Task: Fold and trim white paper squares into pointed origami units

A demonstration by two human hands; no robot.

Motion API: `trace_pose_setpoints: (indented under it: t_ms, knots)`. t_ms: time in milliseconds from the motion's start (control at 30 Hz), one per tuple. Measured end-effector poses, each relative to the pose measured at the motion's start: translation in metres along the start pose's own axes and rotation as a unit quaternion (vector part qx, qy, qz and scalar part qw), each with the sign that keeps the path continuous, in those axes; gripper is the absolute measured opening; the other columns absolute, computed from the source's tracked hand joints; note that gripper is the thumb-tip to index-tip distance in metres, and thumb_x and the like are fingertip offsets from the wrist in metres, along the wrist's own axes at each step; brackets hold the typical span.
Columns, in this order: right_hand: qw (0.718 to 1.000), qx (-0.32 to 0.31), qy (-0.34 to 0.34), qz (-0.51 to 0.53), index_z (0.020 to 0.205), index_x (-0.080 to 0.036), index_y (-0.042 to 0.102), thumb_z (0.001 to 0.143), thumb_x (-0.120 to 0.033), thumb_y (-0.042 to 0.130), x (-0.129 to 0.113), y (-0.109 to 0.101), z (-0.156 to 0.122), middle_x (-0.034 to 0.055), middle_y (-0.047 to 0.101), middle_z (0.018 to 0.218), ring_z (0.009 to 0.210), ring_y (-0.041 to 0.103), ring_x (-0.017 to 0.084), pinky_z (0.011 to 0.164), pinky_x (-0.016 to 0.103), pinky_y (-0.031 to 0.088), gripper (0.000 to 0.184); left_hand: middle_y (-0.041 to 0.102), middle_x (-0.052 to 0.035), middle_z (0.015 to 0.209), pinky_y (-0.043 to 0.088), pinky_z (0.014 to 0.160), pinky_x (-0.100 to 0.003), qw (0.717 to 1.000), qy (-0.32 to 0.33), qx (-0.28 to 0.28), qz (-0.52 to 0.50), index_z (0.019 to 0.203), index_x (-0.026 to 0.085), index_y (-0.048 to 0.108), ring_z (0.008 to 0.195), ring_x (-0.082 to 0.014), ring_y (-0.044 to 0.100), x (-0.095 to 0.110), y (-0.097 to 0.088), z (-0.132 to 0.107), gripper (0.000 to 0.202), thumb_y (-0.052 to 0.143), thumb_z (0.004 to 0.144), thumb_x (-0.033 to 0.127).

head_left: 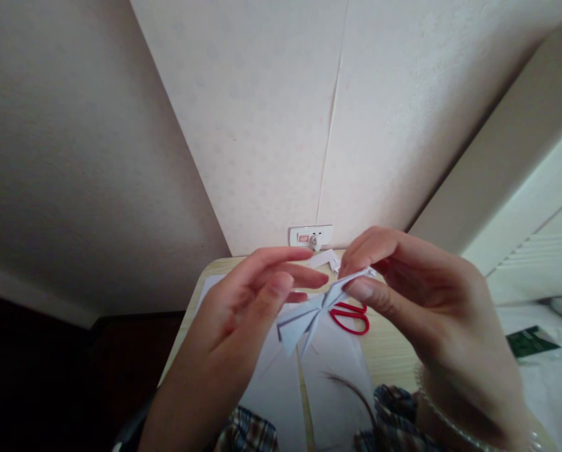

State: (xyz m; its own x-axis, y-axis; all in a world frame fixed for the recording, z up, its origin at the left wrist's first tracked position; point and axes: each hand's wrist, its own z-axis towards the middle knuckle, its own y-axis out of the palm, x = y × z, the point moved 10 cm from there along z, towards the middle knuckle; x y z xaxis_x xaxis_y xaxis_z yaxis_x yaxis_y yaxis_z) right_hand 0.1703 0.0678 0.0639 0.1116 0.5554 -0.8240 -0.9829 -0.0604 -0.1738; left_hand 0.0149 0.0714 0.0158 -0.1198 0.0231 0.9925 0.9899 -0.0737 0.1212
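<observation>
A folded piece of white paper [309,311] is held up between both hands above a small wooden table [389,348]. My right hand [422,301] pinches its upper right end between thumb and fingers. My left hand [243,307] is at the paper's left side, thumb bent towards the stretched fingers; its grip on the paper is partly hidden. Below the paper, red-handled scissors [351,317] lie on the table.
White paper sheets [337,370] lie on the table near me. A wall socket with a red switch [310,236] sits just behind the table's far edge. A green packet [530,341] lies on a white surface at right. Plaid clothing [394,414] shows at the bottom.
</observation>
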Motion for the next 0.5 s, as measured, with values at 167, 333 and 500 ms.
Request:
trace_pose_setpoints:
  t_ms: [167, 333, 500]
  knots:
    - [0.998, 0.033, 0.058, 0.017, 0.073, -0.023, 0.065, 0.083, -0.025, 0.078, 0.010, -0.004, -0.003, -0.0053, 0.065, 0.066, 0.065, 0.060, 0.010, 0.050, 0.019, 0.042, 0.017, 0.080, -0.0050, 0.107, 0.053, 0.096, -0.035, 0.995, 0.050, -0.061, 0.058, 0.093, 0.024, 0.081, 0.105, -0.0270, 0.072, 0.010, 0.010, -0.001, 0.032, 0.064, 0.089, 0.051]
    - [0.996, 0.048, 0.074, 0.028, 0.071, -0.023, 0.064, 0.082, -0.021, 0.078, 0.010, -0.003, -0.002, -0.0045, 0.066, 0.062, 0.061, 0.062, 0.012, 0.051, 0.022, 0.042, 0.018, 0.082, 0.0017, 0.097, 0.053, 0.079, -0.025, 0.989, 0.032, -0.060, 0.134, 0.097, 0.027, 0.080, 0.089, -0.0204, 0.074, 0.008, 0.014, -0.001, 0.021, 0.080, 0.076, 0.029]
    - [0.998, 0.034, 0.054, 0.026, 0.077, -0.024, 0.067, 0.084, -0.021, 0.076, 0.009, -0.001, -0.001, -0.0052, 0.067, 0.068, 0.065, 0.062, 0.010, 0.054, 0.021, 0.044, 0.012, 0.081, 0.0043, 0.079, 0.052, 0.064, -0.022, 0.987, 0.046, -0.021, 0.155, 0.083, 0.027, 0.079, 0.071, -0.0166, 0.073, 0.014, 0.009, -0.002, 0.005, 0.075, 0.081, 0.025]
